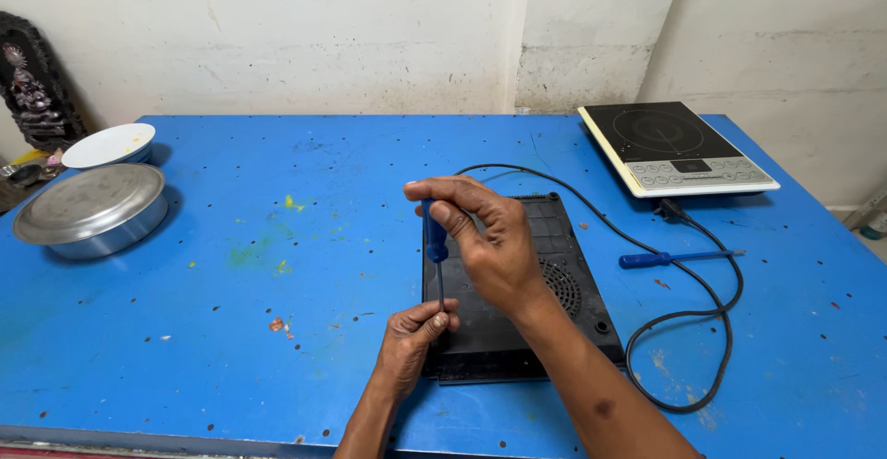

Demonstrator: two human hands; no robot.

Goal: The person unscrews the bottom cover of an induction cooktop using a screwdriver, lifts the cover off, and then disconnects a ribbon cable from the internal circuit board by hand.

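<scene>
My right hand (485, 237) grips the blue handle of a screwdriver (434, 242) held upright over the left edge of a black induction cooktop base (554, 228) lying face down on the blue table (277, 265). My left hand (413, 339) pinches the screwdriver's shaft near its tip at the base's front left corner. A round vent grille (562, 285) shows on the base. The black power cord (711, 320) loops to the right of it.
A second blue-handled screwdriver (679, 258) lies right of the base. A white and black induction cooktop top (674, 148) sits at the back right. A lidded steel pot (92, 210) and a white bowl (109, 145) stand at the left. Walls close behind.
</scene>
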